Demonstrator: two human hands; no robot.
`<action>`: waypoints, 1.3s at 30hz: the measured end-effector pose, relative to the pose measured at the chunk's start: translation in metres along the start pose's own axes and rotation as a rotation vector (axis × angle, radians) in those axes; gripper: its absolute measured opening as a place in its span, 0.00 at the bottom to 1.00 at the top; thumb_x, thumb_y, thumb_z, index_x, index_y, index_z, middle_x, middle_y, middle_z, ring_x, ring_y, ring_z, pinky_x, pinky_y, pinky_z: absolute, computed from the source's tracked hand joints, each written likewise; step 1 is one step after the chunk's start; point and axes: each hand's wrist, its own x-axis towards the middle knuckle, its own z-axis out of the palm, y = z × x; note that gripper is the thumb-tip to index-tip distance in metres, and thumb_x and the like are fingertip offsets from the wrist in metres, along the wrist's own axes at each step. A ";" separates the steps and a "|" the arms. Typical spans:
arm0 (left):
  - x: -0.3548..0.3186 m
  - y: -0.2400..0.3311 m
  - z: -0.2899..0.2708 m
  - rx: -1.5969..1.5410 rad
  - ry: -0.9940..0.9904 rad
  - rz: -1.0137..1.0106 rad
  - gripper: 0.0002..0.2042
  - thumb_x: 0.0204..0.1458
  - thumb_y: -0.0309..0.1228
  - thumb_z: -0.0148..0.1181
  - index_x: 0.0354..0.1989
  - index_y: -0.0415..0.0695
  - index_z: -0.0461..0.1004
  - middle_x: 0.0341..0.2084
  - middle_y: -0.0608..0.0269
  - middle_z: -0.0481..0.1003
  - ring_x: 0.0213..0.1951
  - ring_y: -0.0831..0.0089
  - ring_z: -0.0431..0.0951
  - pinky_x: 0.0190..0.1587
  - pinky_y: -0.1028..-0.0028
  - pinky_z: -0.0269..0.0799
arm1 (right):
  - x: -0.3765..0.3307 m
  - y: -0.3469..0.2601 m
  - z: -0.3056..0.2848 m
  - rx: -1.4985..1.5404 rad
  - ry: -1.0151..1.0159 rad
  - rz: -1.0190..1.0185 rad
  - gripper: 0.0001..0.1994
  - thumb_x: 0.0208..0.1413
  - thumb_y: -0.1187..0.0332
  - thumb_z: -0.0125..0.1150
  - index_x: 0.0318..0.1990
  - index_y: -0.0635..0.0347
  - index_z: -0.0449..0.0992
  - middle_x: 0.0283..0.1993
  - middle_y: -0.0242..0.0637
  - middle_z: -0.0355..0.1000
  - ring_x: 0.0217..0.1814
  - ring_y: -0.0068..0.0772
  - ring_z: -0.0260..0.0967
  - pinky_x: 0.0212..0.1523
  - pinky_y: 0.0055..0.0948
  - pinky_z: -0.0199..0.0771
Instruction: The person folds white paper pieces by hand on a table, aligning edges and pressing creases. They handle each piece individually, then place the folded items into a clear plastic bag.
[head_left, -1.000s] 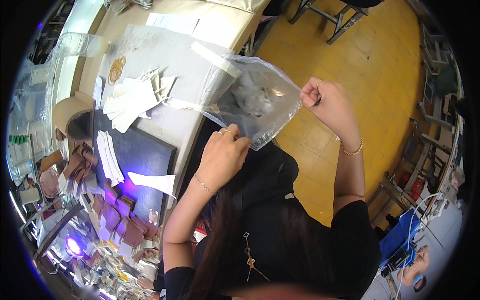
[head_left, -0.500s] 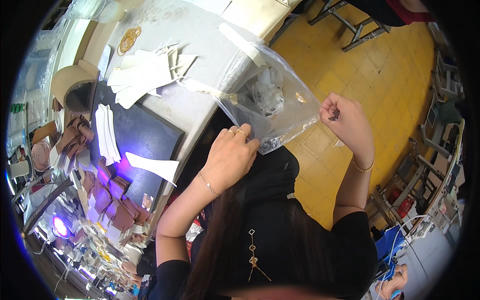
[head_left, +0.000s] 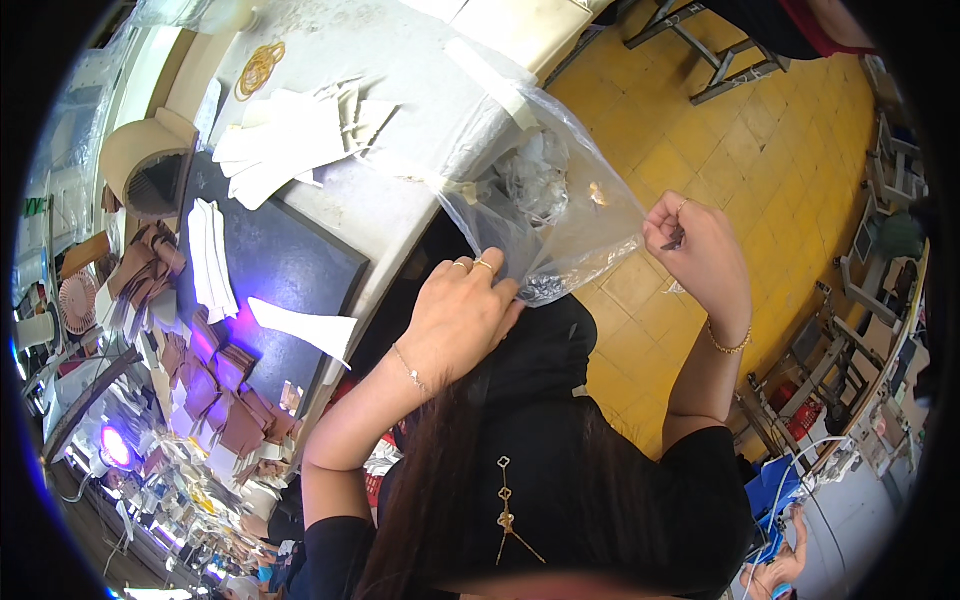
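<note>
A clear plastic bag hangs open from the table edge, held there by strips of tape. Crumpled clear scraps lie inside it. My left hand is at the bag's near rim, its fingers curled on the plastic; the fingertips are partly hidden. At the far right corner of the bag, my right hand is closed in a pinch on the edge. A small dark spot shows at its fingertips, too small to make out.
White cut pieces are piled on the table, near rubber bands. More white strips lie on a dark board. Brown pieces are stacked at left. Beyond the bag are a yellow tiled floor and a stool.
Both hands stay at the bag with little movement. The left hand has shifted very slightly. The whole view has moved a little.
</note>
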 end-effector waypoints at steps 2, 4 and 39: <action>0.003 0.002 -0.008 0.033 0.052 0.031 0.09 0.56 0.36 0.66 0.35 0.44 0.83 0.40 0.58 0.72 0.38 0.59 0.76 0.44 0.62 0.72 | -0.001 0.000 -0.001 0.037 -0.005 -0.005 0.06 0.55 0.73 0.67 0.32 0.66 0.76 0.23 0.39 0.72 0.24 0.29 0.69 0.29 0.27 0.72; 0.014 0.001 -0.016 0.091 0.164 0.091 0.11 0.56 0.39 0.66 0.33 0.44 0.83 0.38 0.58 0.74 0.38 0.58 0.76 0.45 0.63 0.73 | -0.002 0.000 -0.002 0.077 -0.033 0.004 0.06 0.55 0.73 0.67 0.32 0.66 0.76 0.23 0.37 0.72 0.23 0.27 0.69 0.29 0.26 0.71; 0.227 -0.077 0.189 0.148 -0.252 -0.008 0.11 0.53 0.28 0.59 0.39 0.54 0.87 0.48 0.68 0.80 0.60 0.63 0.74 0.65 0.53 0.59 | 0.034 -0.007 -0.031 0.126 -0.274 -0.212 0.08 0.58 0.74 0.68 0.29 0.65 0.75 0.18 0.29 0.65 0.20 0.19 0.60 0.24 0.21 0.59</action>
